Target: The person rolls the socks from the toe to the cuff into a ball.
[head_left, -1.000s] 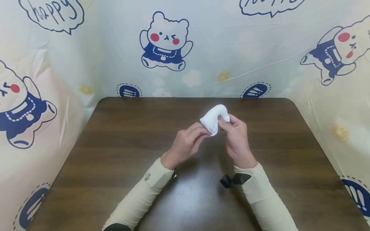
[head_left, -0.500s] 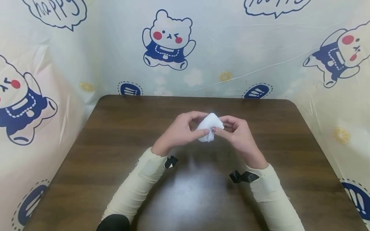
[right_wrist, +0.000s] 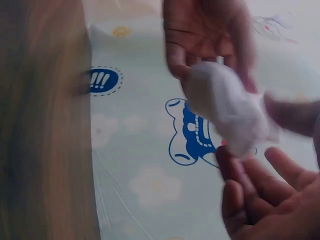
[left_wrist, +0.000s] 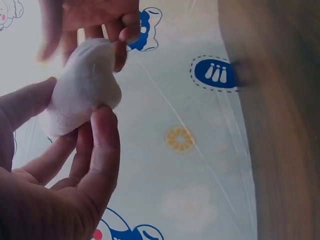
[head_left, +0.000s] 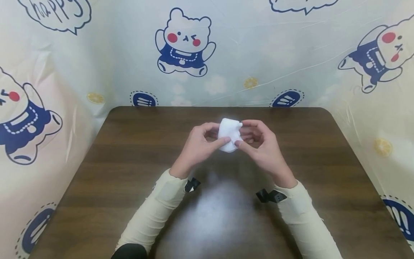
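Note:
Above the far part of the table, a small white cloth bundle (head_left: pixel 229 133), rounded and much like a rolled sock, is held up between both hands. From the left side, my left hand (head_left: pixel 198 148) pinches it, thumb in front and fingers behind; the left wrist view shows these curled fingers (left_wrist: pixel 104 145) against the cloth (left_wrist: pixel 82 92). My right hand (head_left: pixel 263 149) holds its right side, with the thumb at the lower edge and the index finger near the top. In the right wrist view the bundle (right_wrist: pixel 227 107) is blurred, and part of the right hand's contact is hidden.
The dark brown wooden table (head_left: pixel 113 172) lies under both arms, with a bright reflection near its front. A pale printed curtain (head_left: pixel 239 46) with cartoon bears stands at the back and both sides. Black wrist cameras (head_left: pixel 271 196) sit on the sleeves.
The bundle has been turned and looks more compact. My left hand has gone from pinching its lower edge to holding its side; both hands have since moved slightly up with it.

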The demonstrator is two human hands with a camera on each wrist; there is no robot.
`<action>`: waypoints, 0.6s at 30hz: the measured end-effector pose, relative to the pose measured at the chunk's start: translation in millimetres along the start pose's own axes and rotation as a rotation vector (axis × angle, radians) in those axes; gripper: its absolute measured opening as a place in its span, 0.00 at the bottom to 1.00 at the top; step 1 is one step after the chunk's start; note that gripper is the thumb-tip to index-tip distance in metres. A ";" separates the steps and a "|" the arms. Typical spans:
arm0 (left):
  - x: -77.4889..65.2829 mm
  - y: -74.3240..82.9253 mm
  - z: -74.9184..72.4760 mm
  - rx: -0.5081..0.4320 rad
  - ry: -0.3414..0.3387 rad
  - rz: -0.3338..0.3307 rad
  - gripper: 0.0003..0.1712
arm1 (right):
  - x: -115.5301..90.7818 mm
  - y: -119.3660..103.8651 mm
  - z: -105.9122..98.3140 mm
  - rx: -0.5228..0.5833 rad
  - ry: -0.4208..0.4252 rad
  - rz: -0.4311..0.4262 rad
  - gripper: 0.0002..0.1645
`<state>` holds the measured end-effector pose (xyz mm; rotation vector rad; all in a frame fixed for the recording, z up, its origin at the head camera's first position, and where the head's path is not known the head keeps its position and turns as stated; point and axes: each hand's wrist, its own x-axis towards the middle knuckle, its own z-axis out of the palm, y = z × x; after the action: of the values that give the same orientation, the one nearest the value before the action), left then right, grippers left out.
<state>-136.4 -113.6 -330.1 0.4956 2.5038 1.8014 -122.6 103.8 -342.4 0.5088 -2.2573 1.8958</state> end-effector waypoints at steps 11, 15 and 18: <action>-5.3 3.3 -2.8 -0.029 0.010 0.010 0.20 | 2.3 -11.4 12.7 -0.071 0.103 -0.010 0.15; -6.4 1.9 -4.1 -0.014 0.018 -0.014 0.20 | 3.7 1.0 11.7 -0.095 0.086 0.025 0.15; -7.0 -0.7 -4.2 0.006 0.023 -0.030 0.21 | 3.9 4.1 12.2 -0.132 0.064 0.034 0.16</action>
<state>-130.7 -119.6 -330.5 0.4373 2.5184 1.7997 -126.5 91.8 -347.3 0.3874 -2.3435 1.7371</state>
